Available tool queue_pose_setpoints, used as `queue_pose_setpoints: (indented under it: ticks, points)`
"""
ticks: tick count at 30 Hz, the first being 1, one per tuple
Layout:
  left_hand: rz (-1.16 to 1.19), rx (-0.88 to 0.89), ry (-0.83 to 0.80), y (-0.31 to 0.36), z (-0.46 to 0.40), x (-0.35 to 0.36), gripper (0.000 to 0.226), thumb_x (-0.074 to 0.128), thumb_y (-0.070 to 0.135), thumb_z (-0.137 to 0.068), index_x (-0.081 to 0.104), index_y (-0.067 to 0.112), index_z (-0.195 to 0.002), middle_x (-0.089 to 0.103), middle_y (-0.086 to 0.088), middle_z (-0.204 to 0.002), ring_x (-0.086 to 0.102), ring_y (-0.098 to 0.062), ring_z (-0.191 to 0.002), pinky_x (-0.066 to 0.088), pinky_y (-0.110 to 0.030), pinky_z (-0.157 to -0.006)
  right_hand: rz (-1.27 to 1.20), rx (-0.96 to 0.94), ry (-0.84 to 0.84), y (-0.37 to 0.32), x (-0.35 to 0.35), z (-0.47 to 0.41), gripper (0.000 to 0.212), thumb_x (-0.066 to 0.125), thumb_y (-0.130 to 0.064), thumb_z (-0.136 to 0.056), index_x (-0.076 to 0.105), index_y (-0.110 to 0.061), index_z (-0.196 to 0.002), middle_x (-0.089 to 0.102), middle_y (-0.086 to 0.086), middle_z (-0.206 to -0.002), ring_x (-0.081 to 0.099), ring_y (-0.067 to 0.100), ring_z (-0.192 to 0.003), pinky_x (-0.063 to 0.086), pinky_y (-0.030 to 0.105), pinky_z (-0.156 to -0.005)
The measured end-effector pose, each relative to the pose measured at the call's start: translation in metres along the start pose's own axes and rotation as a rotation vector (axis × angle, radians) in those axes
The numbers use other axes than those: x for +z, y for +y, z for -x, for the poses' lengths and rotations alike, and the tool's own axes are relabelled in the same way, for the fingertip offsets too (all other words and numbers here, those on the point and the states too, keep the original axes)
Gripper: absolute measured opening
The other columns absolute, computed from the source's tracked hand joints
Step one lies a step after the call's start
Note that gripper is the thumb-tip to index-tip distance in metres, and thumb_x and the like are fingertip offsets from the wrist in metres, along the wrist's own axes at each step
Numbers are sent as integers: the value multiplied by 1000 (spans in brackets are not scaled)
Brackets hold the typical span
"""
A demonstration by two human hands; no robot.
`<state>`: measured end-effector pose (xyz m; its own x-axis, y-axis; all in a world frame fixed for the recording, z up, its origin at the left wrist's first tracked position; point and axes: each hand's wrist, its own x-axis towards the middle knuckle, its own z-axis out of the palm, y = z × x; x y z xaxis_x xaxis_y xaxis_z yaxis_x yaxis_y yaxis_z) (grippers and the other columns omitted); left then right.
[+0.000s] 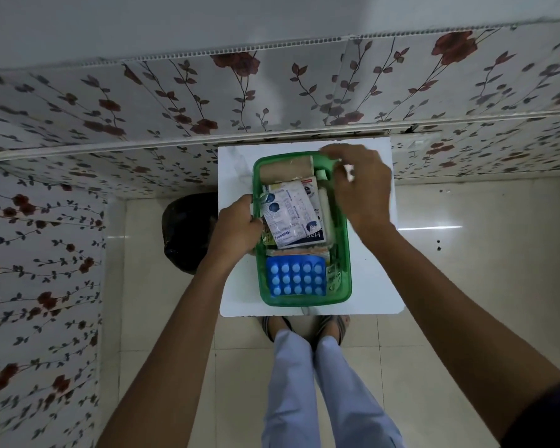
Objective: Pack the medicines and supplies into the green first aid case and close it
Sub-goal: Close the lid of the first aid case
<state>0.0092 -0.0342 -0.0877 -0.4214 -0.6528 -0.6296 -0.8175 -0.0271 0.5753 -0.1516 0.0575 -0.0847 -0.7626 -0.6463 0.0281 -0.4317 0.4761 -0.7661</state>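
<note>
I see the green first aid case, translucent plastic with rounded corners, sitting about mid-way on the white bench, its long axis running away from me toward the floral wall. Inside, a tan bandage roll lies crosswise at the far end, white medicine sachets fill the middle, and a blue blister pack lies at the near end. My left hand is curled closed on the case's left rim. My right hand hovers over the far right corner, fingers bent; whether it grips anything I cannot tell.
</note>
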Motion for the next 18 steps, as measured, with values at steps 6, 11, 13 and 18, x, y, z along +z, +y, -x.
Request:
queue_pose_setpoints:
  ticks: [6,11,13,18]
  points:
    - [186,-39,46,-12,14,-10,34,45,-2,-87,57,18,-112,66,-14,-87,66,-22,-68,60,-46,-62,216,579,-368,53,-3,30,37,57,-27,-87,55,-10,-120,66,15,-115,61,27,-98,44,27,-82]
    - [334,-53,117,-35,31,-39,36,47,-4,-88,56,20,-113,67,-7,-85,66,-21,-68,59,-32,-49,386,391,-536,52,32,68,33,58,-23,-84,45,-2,-106,65,23,-98,62,40,-86,42,36,-64]
    - [345,-51,131,-39,35,-49,36,47,-4,-88,56,17,-115,67,-3,-83,67,-17,-61,57,-29,-45,349,414,-497,50,33,66,29,57,-14,-84,48,0,-108,65,23,-102,61,40,-90,42,34,-66]
    - [366,-68,89,-43,32,-37,37,45,-7,-88,54,12,-119,67,-20,-96,65,-25,-67,59,-36,-48,160,439,-279,27,-5,45,29,50,-14,-86,65,-7,-110,69,19,-97,59,26,-75,43,25,-65]
